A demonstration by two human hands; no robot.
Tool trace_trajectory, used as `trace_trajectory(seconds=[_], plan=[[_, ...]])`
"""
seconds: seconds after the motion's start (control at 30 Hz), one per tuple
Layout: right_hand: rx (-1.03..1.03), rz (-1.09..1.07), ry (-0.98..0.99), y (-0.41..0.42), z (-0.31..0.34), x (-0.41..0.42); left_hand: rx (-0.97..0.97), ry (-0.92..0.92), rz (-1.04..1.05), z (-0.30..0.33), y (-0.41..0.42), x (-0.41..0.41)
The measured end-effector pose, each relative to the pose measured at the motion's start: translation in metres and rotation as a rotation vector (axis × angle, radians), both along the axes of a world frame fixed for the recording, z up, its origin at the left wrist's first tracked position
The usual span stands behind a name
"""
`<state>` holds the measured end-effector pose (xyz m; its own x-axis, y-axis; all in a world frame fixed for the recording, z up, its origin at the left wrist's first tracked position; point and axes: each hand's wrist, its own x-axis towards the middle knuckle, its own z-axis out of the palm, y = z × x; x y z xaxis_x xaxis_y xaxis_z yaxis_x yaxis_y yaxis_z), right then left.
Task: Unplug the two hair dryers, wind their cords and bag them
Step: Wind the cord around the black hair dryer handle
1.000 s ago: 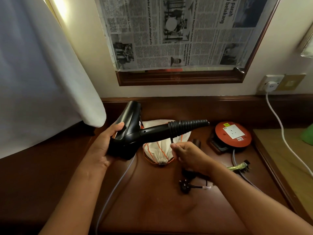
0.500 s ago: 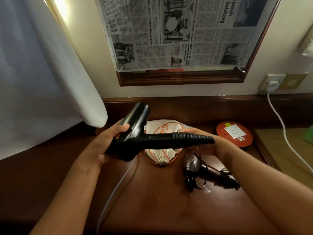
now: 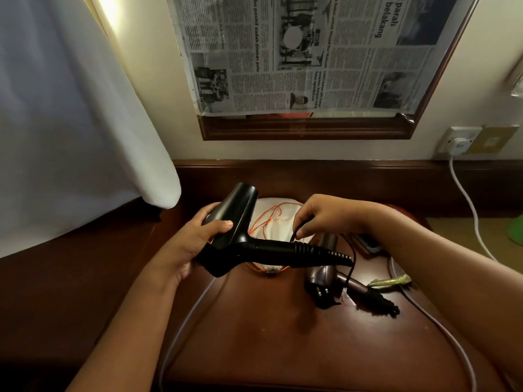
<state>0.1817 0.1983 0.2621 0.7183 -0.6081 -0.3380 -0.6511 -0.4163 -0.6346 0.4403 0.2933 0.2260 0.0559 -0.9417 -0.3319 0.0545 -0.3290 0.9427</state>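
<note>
Moved: right hand (image 3: 325,216) has risen above the handle, now pinching the thin black cord (image 3: 351,261).
Left hand (image 3: 195,239): grips the glossy black plastic hair dryer (image 3: 249,239) by its barrel, above the dark wooden desk (image 3: 268,335).
Axis: handle runs right, barrel points up-right.
Second: brown hair dryer (image 3: 325,264) lies on the desk beneath.

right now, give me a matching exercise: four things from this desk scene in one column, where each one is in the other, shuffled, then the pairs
Things:
1. black hair dryer
2. brown hair dryer
3. white drawstring bag
4. white plug

Places:
A. in the wall socket
B. lying on the desk under the right forearm
C. held up in the left hand
D. on the desk behind the held dryer

Pairs: 1-C, 2-B, 3-D, 4-A
</note>
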Motion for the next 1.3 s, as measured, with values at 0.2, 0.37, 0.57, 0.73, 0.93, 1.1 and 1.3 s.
trace_trajectory(seconds=[0.2, 0.37, 0.57, 0.73, 0.93, 1.1, 1.3], plan=[[-0.319, 0.107, 0.212, 0.015, 0.006, 0.005, -0.038, -0.035, 0.111, -0.010, 0.001, -0.008], [-0.362, 0.057, 0.225, 0.028, 0.004, 0.004, -0.113, -0.068, 0.201, -0.009, 0.001, -0.015], [-0.324, -0.142, 0.146, 0.050, 0.002, 0.008, -0.209, -0.099, 0.297, -0.009, 0.002, -0.023], [-0.274, -0.430, -0.086, 0.059, -0.011, 0.010, -0.286, -0.153, 0.379, -0.007, 0.001, -0.033], [-0.031, -0.788, -0.496, 0.067, -0.039, 0.011, -0.342, -0.161, 0.443, -0.008, -0.003, -0.039], [0.310, -0.909, -0.745, 0.066, -0.048, 0.014, -0.318, -0.017, 0.498, -0.006, -0.003, -0.044], [0.465, -0.880, -0.771, 0.064, -0.056, 0.017, -0.256, 0.086, 0.519, -0.006, -0.005, -0.038]])
